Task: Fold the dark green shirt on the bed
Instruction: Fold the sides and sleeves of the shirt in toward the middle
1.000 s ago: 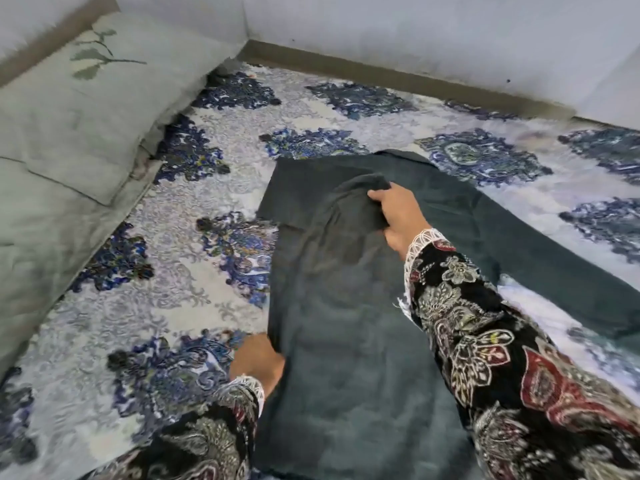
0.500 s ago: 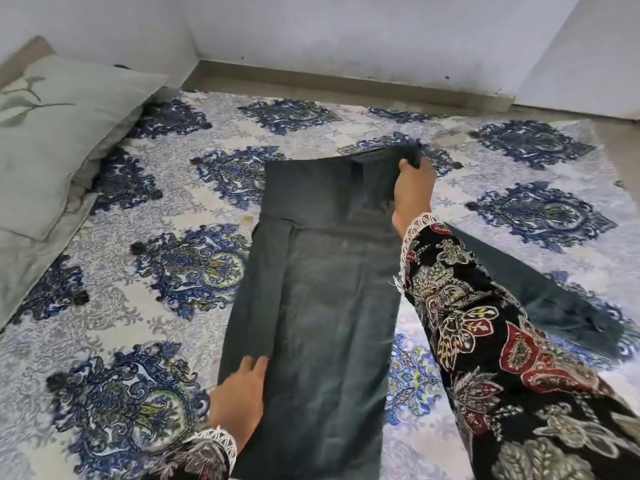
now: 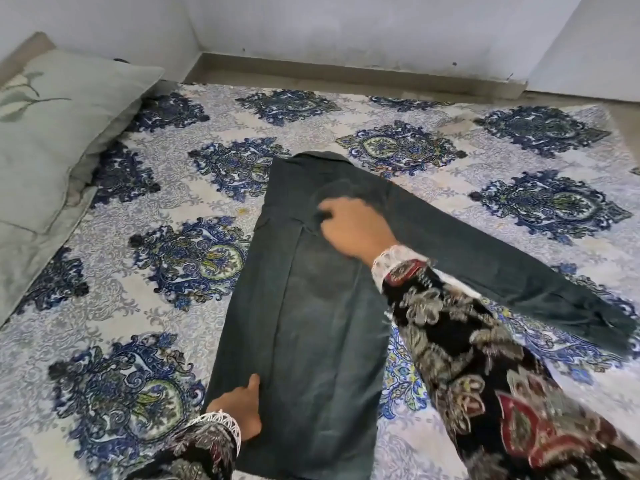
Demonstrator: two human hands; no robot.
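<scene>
On the bed (image 3: 242, 126), the dark green shirt (image 3: 322, 323) lies under both hands' fingers, seemingly flat.

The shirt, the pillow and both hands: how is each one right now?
shirt: lying flat on the bed, partly folded, one sleeve stretched out to the right
pillow: lying at the bed's left edge
left hand: resting on the shirt's near edge
right hand: blurred, on the shirt's upper part

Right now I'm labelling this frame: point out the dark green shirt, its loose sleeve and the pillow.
dark green shirt (image 3: 322, 341), head view, folded body panel.
loose sleeve (image 3: 519, 282), head view, mid-length.
pillow (image 3: 59, 133), head view, top face.
</scene>
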